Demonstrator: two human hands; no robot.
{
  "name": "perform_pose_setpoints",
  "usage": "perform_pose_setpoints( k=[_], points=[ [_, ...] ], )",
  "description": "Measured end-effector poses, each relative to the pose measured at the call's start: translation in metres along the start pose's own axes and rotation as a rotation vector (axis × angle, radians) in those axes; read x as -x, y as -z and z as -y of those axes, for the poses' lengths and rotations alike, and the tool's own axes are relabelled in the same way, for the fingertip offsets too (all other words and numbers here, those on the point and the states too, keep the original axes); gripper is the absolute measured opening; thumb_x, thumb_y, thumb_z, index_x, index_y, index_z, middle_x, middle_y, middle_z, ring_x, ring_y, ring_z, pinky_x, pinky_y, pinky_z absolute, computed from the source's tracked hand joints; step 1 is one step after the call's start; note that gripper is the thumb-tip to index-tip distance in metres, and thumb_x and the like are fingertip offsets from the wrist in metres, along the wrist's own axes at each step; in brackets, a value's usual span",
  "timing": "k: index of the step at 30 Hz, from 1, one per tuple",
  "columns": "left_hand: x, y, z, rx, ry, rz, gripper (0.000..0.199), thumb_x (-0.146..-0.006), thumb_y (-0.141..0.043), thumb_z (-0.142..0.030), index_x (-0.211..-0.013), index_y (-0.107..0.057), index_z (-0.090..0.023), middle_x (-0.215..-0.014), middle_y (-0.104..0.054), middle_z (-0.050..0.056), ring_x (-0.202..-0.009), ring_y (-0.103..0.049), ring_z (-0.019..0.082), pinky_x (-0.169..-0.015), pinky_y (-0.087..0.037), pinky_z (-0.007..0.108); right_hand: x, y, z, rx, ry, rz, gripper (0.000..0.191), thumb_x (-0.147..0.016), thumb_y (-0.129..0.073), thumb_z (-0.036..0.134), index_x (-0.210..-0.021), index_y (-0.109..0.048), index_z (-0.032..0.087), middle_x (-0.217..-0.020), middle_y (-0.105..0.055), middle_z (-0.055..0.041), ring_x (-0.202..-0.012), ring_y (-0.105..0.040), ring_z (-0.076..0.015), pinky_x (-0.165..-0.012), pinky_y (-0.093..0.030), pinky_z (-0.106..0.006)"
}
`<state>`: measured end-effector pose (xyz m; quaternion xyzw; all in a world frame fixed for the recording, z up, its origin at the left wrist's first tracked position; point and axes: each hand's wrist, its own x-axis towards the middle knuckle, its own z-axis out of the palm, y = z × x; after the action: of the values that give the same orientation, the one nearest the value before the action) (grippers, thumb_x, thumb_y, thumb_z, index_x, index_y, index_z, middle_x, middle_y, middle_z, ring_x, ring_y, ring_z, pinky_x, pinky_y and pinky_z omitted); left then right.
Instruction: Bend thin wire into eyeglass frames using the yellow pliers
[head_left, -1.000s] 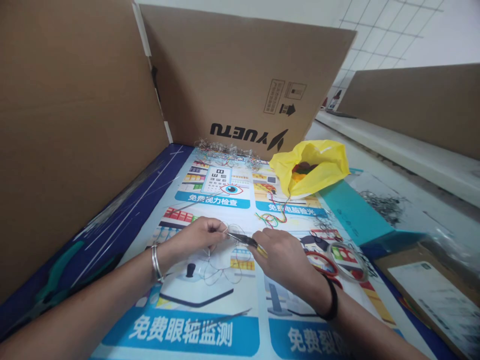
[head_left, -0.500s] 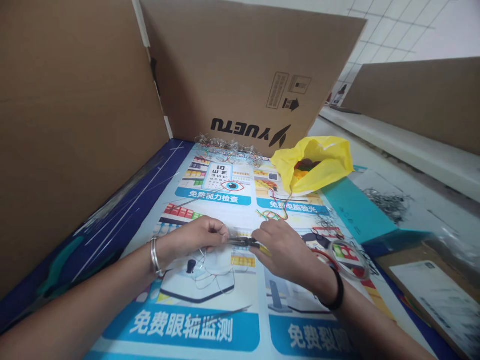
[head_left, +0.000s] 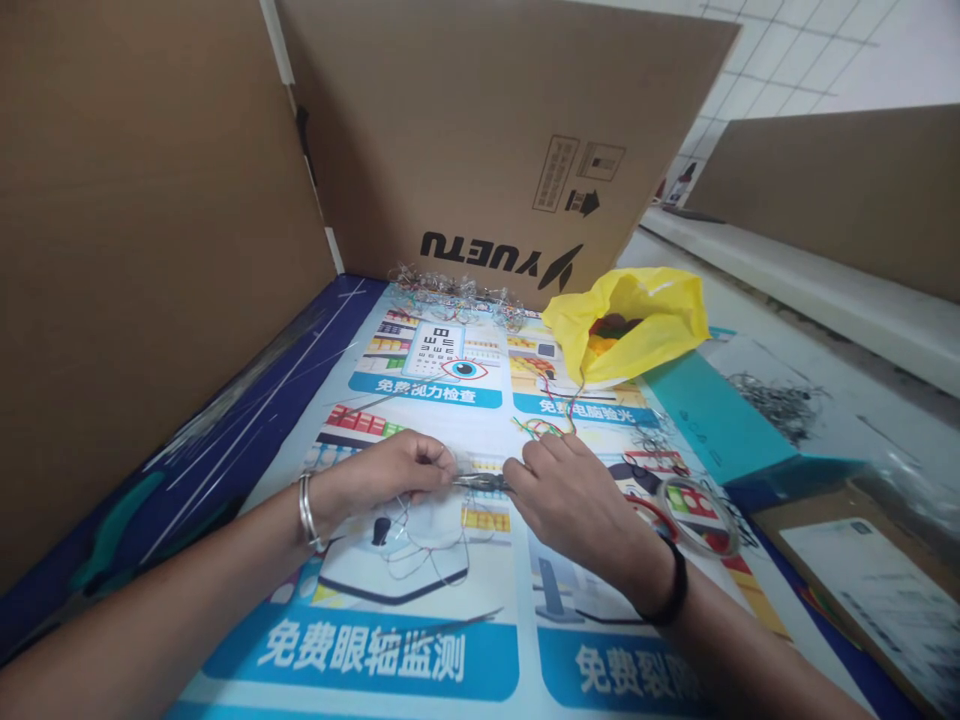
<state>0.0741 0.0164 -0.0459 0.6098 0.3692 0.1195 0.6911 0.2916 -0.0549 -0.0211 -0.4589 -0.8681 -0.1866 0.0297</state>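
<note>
My right hand is wrapped round the pliers, whose jaws point left and reach the fingertips of my left hand. The fingers of my left hand are pinched together at the jaw tips on thin wire. Fine wire hangs in loops below that hand, over the printed sheet. Beyond my right hand, red, green and yellow threads lie on the sheet. The exact spot where fingers, wire and jaws meet is too small to make out.
A yellow bag stands open at the back right, beside a turquoise box flap. Tangled wire pieces lie along the cardboard wall. Clear round spool is right of my right hand. Teal-handled pliers lie at left.
My right hand's grip has turned slightly on the pliers, and the yellow handle seen earlier is now hidden. My left hand has hardly moved.
</note>
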Motion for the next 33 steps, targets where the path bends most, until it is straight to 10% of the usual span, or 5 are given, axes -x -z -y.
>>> perform_pose_setpoints(
  k=[33],
  points=[
    [0.000, -0.008, 0.000, 0.028, -0.016, -0.085, 0.013, -0.073, -0.057, -0.028, -0.071, -0.057, -0.016, -0.047, -0.047, -0.006, -0.041, -0.030, 0.006, -0.043, -0.018, 0.022, 0.002, -0.016, -0.009, -0.287, -0.074, -0.064, 0.015, -0.085, -0.055, 0.031, -0.090, -0.064, 0.019, -0.076, -0.060, -0.0028, -0.076, -0.050, -0.0157, -0.069, -0.031, -0.028]
  ],
)
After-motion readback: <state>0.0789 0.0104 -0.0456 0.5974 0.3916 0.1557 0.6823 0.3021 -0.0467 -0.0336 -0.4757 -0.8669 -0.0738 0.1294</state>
